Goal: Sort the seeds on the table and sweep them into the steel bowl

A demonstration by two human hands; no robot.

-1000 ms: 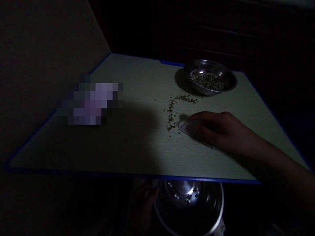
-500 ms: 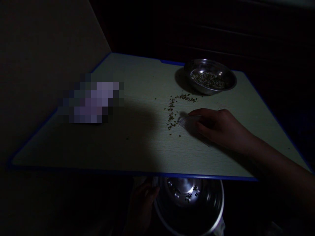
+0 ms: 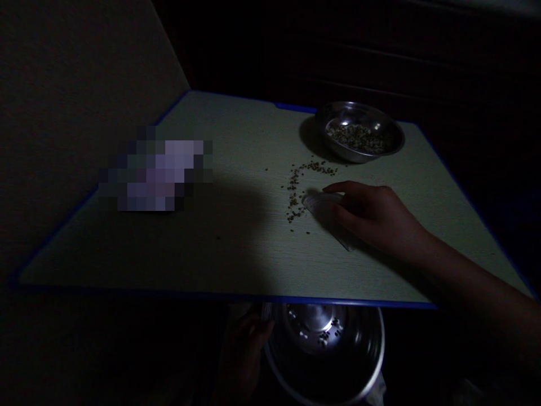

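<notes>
In dim light my right hand [image 3: 376, 217] lies on a pale green table [image 3: 236, 237], fingers closed on a flat clear plastic piece [image 3: 325, 211] whose edge rests on the tabletop beside a curved trail of small seeds [image 3: 296, 189]. Below the table's near edge my left hand [image 3: 243, 352] grips the rim of a large steel bowl [image 3: 325, 349] with a few seeds inside. A smaller steel bowl [image 3: 359, 132] holding seeds stands at the far right of the table.
The table has a blue edge band [image 3: 296, 300]. A blurred pale purple object [image 3: 156, 175] lies on its left part. A wall runs along the left side, and the surroundings are dark.
My right hand has slid the plastic piece a little farther away and to the left, closer to the seed trail. The left hand and the lower bowl stay put.
</notes>
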